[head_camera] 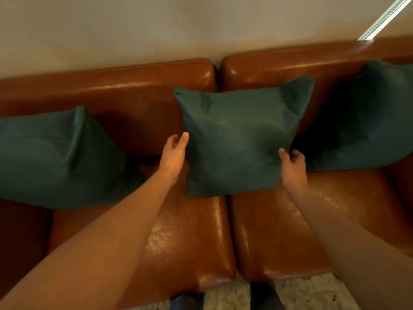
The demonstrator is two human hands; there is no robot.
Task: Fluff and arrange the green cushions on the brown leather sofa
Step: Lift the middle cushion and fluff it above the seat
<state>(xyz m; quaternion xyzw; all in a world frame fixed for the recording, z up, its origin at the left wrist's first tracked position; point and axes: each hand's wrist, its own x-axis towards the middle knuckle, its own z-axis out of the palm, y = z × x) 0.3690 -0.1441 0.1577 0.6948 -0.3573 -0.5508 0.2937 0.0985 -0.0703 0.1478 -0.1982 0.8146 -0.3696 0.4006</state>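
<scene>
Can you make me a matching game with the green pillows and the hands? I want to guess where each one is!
1. middle cushion
2. left cushion
3. right cushion
4. left hand

A. at the picture's right edge
B. over the gap between the sofa seats
C. at the middle cushion's left side
D. lying at the far left

Pairs: 1-B, 2-D, 3-A, 4-C

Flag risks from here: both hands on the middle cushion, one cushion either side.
1. The middle cushion straddles the gap between the two seat pads, so once released it may slump forward or tilt.
2. The right hand sits next to the right cushion, which overlaps the middle one's edge; shifting the middle one could drag it.
3. The left hand looks only lightly placed on the edge, so its grip may slip during fluffing.
</scene>
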